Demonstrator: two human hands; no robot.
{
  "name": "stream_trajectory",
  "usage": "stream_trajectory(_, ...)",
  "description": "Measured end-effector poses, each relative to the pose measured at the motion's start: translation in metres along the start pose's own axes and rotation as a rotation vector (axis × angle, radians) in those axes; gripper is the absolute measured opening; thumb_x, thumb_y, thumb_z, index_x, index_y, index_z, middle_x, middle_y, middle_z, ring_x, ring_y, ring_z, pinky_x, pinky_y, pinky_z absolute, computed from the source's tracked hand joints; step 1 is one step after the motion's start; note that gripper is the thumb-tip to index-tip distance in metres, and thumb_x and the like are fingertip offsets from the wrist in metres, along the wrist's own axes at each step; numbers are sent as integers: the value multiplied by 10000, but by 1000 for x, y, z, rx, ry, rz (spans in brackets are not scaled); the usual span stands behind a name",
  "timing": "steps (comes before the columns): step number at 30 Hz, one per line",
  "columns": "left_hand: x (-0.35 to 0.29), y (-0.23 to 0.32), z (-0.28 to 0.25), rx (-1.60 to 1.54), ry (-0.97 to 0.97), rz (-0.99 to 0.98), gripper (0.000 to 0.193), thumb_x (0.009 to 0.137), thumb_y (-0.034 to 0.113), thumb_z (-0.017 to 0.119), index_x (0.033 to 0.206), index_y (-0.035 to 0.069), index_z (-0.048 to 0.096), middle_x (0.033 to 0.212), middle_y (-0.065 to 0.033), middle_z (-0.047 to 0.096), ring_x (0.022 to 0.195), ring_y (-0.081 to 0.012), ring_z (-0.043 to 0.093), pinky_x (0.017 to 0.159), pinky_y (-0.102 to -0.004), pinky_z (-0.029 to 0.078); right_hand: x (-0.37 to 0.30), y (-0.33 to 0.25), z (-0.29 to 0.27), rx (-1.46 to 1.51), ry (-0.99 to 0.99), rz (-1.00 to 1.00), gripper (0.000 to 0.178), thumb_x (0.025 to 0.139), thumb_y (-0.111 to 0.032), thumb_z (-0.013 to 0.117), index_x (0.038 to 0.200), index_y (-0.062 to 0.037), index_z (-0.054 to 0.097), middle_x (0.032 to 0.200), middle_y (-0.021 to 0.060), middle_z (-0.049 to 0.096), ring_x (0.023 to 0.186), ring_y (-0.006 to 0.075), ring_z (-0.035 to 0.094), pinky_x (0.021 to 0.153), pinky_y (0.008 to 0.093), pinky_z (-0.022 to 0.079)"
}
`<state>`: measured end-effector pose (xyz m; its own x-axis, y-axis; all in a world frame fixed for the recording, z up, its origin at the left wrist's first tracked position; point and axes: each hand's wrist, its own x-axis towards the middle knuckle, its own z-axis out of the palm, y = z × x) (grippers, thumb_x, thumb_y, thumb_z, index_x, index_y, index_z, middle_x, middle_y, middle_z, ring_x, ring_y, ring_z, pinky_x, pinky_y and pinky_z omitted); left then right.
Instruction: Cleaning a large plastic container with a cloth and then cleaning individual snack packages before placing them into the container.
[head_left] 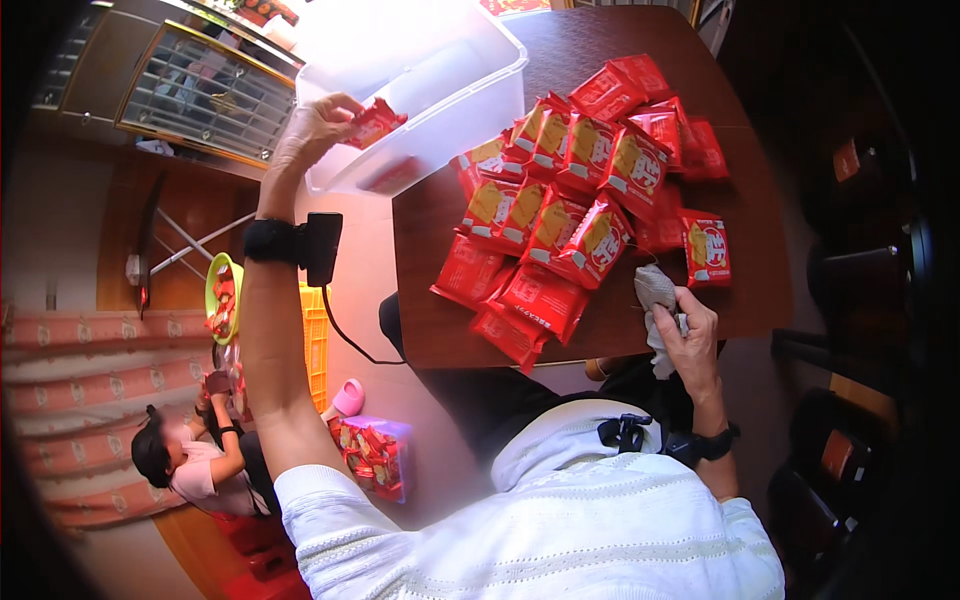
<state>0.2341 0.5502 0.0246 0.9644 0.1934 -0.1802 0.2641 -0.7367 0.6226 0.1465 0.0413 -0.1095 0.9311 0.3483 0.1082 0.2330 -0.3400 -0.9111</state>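
Note:
My left hand (pixel 318 130) is closed on a red biscuit packet (pixel 378 122), held over the near left rim of a translucent plastic bin (pixel 450 110). Another red packet (pixel 393 176) shows through the bin's wall, low in its near corner. At the table's near edge, my right hand (pixel 690 338) grips a crumpled grey-white cloth (pixel 656 290). A heap of red and yellow biscuit packets (pixel 560 215) covers the middle of the dark wooden table (pixel 755 260). One packet (pixel 707 248) lies at the heap's right side, just beyond my right hand.
On the left, another person (pixel 215 460) sits near a yellow-green basin (pixel 225 300) of red packets. A clear container (pixel 375 460) filled with packets stands on the floor by an orange crate (pixel 314 340) and a pink slipper (pixel 349 397). Dark chairs (pixel 850 290) line the right. A cable hangs from my left wrist.

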Motion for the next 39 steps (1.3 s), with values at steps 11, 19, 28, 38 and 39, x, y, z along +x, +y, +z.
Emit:
stream_trajectory(11, 3, -20, 32, 79, -116, -117, 207, 784, 81, 755, 962, -5, 694, 820, -64, 691, 701, -103, 614, 639, -262, 511, -4, 4, 1, -18, 58, -106, 161, 828, -69, 649, 948, 18, 588, 785, 159, 628, 666, 291, 639, 609, 349, 492)
stream_trajectory(19, 9, -35, 26, -8, -290, -103, 216, 816, 88, 730, 1005, -10, 690, 840, -17, 677, 722, -77, 599, 655, -235, 499, -2, 2, 1, -54, 60, -105, 158, 821, -77, 648, 932, 15, 584, 774, 163, 622, 663, 314, 633, 607, 359, 491)
stream_trajectory(28, 3, -24, 28, 73, -295, -61, 243, 793, 176, 699, 990, 34, 685, 861, -54, 693, 811, -119, 613, 729, -274, 490, -4, 0, 1, -61, 70, -105, 153, 818, -74, 642, 925, 18, 582, 772, 171, 619, 659, 320, 630, 607, 364, 491)
stream_trajectory(38, -88, 54, 58, 154, 599, 357, 166, 891, 141, 641, 1033, 64, 679, 840, -104, 697, 696, -183, 655, 629, -312, 523, -4, 6, 0, -64, 45, -109, 170, 828, -69, 638, 973, 11, 601, 788, 153, 631, 682, 290, 640, 630, 349, 493)
stream_trajectory(39, -107, 59, 76, 109, 512, 333, 172, 875, 137, 661, 1029, 60, 675, 881, -116, 695, 727, -189, 659, 649, -316, 526, -4, 7, 1, -65, 38, -102, 170, 828, -69, 638, 973, 11, 601, 788, 153, 631, 682, 290, 640, 630, 349, 493)
